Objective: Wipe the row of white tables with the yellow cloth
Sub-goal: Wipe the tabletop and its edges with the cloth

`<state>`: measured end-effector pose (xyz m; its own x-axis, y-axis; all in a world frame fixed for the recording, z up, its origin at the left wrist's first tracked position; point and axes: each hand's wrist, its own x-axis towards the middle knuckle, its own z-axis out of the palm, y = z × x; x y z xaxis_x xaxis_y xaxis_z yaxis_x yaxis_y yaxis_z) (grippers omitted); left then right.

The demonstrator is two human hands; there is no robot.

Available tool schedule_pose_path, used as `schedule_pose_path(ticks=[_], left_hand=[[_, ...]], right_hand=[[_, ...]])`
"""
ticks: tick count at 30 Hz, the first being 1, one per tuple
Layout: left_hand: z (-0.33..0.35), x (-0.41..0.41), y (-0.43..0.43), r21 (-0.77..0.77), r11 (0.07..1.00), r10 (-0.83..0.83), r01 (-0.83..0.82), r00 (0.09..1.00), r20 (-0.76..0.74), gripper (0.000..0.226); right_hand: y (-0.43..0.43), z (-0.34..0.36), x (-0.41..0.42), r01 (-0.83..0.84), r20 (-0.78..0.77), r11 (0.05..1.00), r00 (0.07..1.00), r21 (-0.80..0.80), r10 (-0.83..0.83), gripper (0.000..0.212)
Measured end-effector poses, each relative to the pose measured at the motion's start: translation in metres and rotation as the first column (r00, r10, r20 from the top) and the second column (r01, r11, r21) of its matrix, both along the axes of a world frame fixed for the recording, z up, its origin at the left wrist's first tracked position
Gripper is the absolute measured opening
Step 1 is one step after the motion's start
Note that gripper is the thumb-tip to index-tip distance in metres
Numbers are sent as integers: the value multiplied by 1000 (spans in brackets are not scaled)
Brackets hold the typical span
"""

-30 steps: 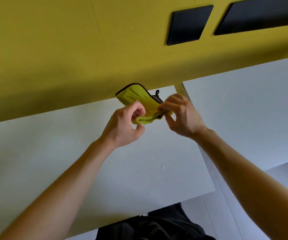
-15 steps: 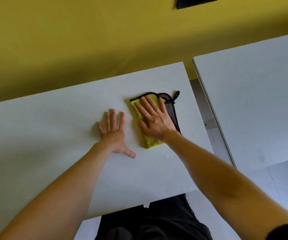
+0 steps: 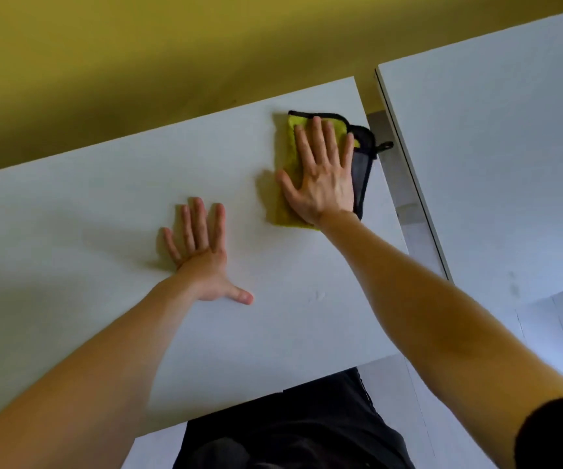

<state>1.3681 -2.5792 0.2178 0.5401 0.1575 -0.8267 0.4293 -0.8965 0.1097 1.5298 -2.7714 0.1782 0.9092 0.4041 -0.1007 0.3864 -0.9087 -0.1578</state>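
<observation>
White tabletop [image 3: 70,231] at left and centre, meeting yellow wall [image 3: 138,62] along its far edge. On bare tabletop, left hand [image 3: 202,252]: lies palm down, fingers straight and slightly spread, thumb stuck out sideways toward the right, holding nothing. Sits apart from the cloth, nearer the body. Further right, yellow cloth [image 3: 285,157]: folded, flat on the same table near its far right corner, close to the right edge. Black trim [image 3: 313,114] along far edge; grey under-layer [image 3: 361,170] showing down the right side; small black loop [image 3: 386,146] poking past the table edge. On top of the cloth, right hand [image 3: 324,177]: presses palm down, fingers straight and nearly together, tips close to the cloth's far edge, thumb splayed left over the yellow pile. Covers most of the cloth, yellow showing at left and at the near end beside the wrist. Right again, narrow gap [image 3: 408,211], then second white table [image 3: 493,164], beside the first without touching. Bottom centre, black clothing [image 3: 307,428] under the near table edge; bottom right corner, black sleeve [image 3: 557,434] on the right arm.
</observation>
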Motion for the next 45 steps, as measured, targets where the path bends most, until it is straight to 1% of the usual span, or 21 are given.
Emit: schedule_pose_path(ticks=[3, 5, 7, 10, 14, 16, 17, 19, 21, 22, 25, 28, 31, 32, 33, 35, 37, 38, 39, 42, 45], left_hand=[[0, -1, 0, 23, 1000, -9, 9, 1000, -16, 191], [0, -1, 0, 24, 1000, -5, 5, 1000, -14, 192], [1, -1, -1, 9, 1000, -10, 10, 1000, -14, 193], [4, 1, -1, 0, 1000, -6, 6, 1000, -25, 192], [3, 1, 0, 6, 1000, -15, 15, 1000, -26, 191], [2, -1, -1, 10, 1000, -13, 13, 1000, -21, 192], [3, -1, -2, 21, 1000, -16, 17, 1000, -20, 192], [4, -2, -2, 46, 999, -21, 22, 1000, -19, 192], [4, -2, -2, 36, 999, -22, 22, 1000, -11, 193], [4, -2, -2, 31, 999, -26, 26, 1000, -6, 193], [4, -1, -1, 20, 999, -32, 32, 999, -11, 193], [2, -1, -1, 23, 998, -51, 51, 999, -7, 193], [0, -3, 0, 35, 997, -65, 64, 998, 16, 194], [-1, -4, 0, 43, 996, -75, 74, 997, 28, 194], [-2, -5, 0, 46, 996, -85, 83, 996, 41, 195], [-1, -6, 1, 53, 994, -98, 95, 993, 67, 198], [2, -6, 2, 69, 990, -131, 127, 990, 56, 202], [3, -6, 2, 75, 987, -146, 143, 988, 43, 204], [4, -5, 2, 84, 985, -157, 154, 987, 31, 204], [6, -6, 0, 113, 981, -162, 159, 987, 22, 204], [5, -13, 2, 111, 979, -184, 174, 979, 86, 200]], right_hand=[[20, -1, -66, -312, -29, 949, 949, 38, 313, 83], [-7, -4, -74, -436, -8, 898, 899, 56, 437, 81], [-47, -7, -64, -385, 9, 921, 923, 49, 385, 80], [-85, -3, -27, -176, 12, 984, 984, -5, 176, 79], [-39, 1, 15, 85, 11, 996, 996, -6, -85, 82], [-2, 0, -6, 104, 4, 993, 994, 46, -105, 80], [12, 0, -28, 43, -6, 996, 999, 74, -43, 78], [12, 1, -75, -190, -33, 976, 980, 107, 195, 74], [-23, -2, -89, -384, -23, 917, 921, 105, 388, 75], [-45, -3, -83, -411, -8, 907, 910, 91, 414, 75], [-95, -1, -37, -238, 4, 971, 971, 26, 238, 74], [-97, 5, -9, -30, 8, 1000, 1000, 2, 30, 73], [-57, 3, -55, 131, 8, 990, 991, 48, -132, 76], [-40, 2, -85, 136, -1, 989, 991, 64, -136, 78], [-25, 1, -119, 91, -25, 993, 996, 78, -90, 79], [-16, 1, -173, -113, -58, 988, 991, 102, 119, 78], [-46, -1, -178, -301, -32, 949, 952, 96, 305, 77], [-69, -3, -167, -314, -10, 947, 949, 64, 315, 78], [-92, -3, -153, -258, 4, 966, 966, 16, 258, 79], [-142, 0, -123, 62, 20, 996, 998, -67, -61, 80], [-108, -9, -158, 281, -7, 959, 959, -27, -282, 84]])
